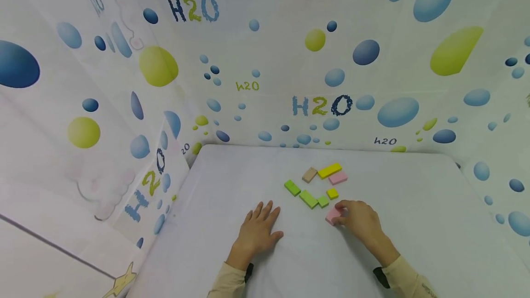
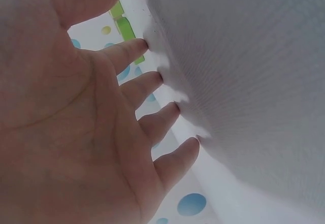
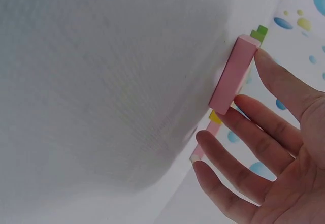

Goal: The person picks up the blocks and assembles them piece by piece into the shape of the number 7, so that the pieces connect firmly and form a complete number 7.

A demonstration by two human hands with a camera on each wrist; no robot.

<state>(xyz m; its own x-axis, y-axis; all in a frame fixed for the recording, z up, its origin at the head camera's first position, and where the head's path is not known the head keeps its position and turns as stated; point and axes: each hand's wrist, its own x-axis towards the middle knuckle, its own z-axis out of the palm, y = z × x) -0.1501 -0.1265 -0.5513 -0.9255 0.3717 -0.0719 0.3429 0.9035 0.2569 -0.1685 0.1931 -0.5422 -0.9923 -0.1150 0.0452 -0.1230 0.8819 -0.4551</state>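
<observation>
Right fingers [image 1: 348,204] pinch pink block [image 1: 332,215]; left fingers [image 1: 273,216] spread; far table edge [image 1: 265,149] beyond green blocks [image 1: 308,199].

Building blocks [image 1: 308,199] sit on counter [image 1: 203,206], backdrop [image 1: 281,49] behind, nearest block [image 1: 332,215] in right hand [image 1: 363,220], left hand [image 1: 257,232] on counter left of it.

The nearer pink rectangular block [image 3: 233,74] and 3 flat-sided green blocks [image 1: 308,199] look smooth and matt, like painted wood, the tan rectangular block [image 1: 309,174] like bare wood, the white table covering [image 1: 198,243] like matt, finely textured cloth, and the beige sleeves [image 1: 227,282] like plain cloth.
</observation>
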